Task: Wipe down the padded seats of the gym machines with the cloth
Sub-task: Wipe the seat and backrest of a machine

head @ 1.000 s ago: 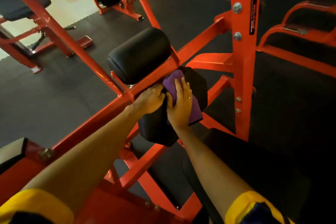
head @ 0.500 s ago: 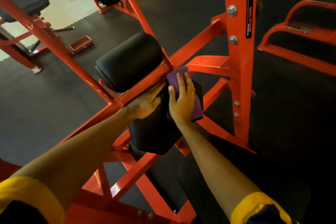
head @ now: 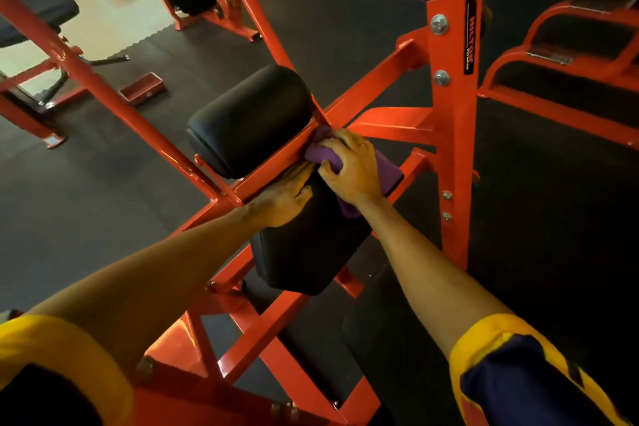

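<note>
A black padded block [head: 311,245] is mounted on an orange machine frame [head: 453,135], just below a black roller pad [head: 249,117]. My right hand [head: 352,169] bunches a purple cloth [head: 389,171] against the top of the block, close to the orange bar between the two pads. My left hand [head: 285,195] lies flat on the upper left edge of the block, fingers along the bar, touching the right hand. Part of the cloth is hidden under my right hand.
A wide black seat pad [head: 397,339] lies below my right forearm. Other orange machines stand at the left [head: 41,55] and the right [head: 567,55]. A small red tray [head: 141,88] lies on the dark rubber floor.
My right hand has slid the cloth up the block toward the orange bar and curled its fingers into it. My left hand stays on the block's edge. The view has shifted slightly.
</note>
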The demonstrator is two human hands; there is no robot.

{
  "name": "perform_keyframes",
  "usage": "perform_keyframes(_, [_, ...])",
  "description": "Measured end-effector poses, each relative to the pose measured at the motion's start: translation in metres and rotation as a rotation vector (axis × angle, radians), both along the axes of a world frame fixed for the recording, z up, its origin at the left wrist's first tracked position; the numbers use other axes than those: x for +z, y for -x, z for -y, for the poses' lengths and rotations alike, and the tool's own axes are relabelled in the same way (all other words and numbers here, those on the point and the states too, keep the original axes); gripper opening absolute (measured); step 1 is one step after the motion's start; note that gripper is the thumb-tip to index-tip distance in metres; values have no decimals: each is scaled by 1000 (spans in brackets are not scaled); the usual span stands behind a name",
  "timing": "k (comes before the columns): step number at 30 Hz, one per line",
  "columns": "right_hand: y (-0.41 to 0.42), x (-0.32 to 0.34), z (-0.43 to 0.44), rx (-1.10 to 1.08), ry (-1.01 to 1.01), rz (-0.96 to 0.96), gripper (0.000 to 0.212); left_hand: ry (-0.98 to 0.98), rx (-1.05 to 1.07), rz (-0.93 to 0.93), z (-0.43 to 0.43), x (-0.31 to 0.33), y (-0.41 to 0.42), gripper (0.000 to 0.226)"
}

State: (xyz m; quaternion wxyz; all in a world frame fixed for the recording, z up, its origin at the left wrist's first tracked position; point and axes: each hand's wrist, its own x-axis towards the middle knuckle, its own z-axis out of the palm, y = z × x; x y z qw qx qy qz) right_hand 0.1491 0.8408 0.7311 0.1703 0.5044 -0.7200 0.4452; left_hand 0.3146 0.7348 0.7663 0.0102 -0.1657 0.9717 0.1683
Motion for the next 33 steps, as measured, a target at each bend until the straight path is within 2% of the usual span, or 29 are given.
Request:
perform_keyframes(2, [7, 3, 3, -9, -11, 63, 36, 0, -9, -19, -1, 6, 1, 73])
perform_keyframes(6, [-6, -1, 11, -211, 68, 328, 31, 19, -47, 16, -8, 18, 2, 71])
perform_keyframes(9, [-18, -5, 13, -310, 145, 411, 35, -33, -60, 73, -2, 15, 8, 72])
perform_keyframes(15, [-11, -15, 15, -516, 221, 768, 50, -82, -71, 62, 3, 11, 37, 76])
perform_keyframes(18, [9, -7, 14, -508, 62, 964, 41, -97, -64, 16, 5, 5, 37, 77])
perform_keyframes(21, [17, 1, 24, -380, -43, 923, 41, -122, -74, -7, 9, 0, 38, 79])
perform_keyframes(24, [26, -6, 24, -387, -77, 879, 48, -120, -86, -20, 8, -2, 41, 79])
perform_keyframes(29, [33, -5, 13, -528, -94, 1129, 51, -136, -105, -36, 10, -2, 39, 76])
perform_keyframes(33, [-11, 4, 30, -590, 82, 941, 46, -140, -97, -39, 9, -3, 39, 76])
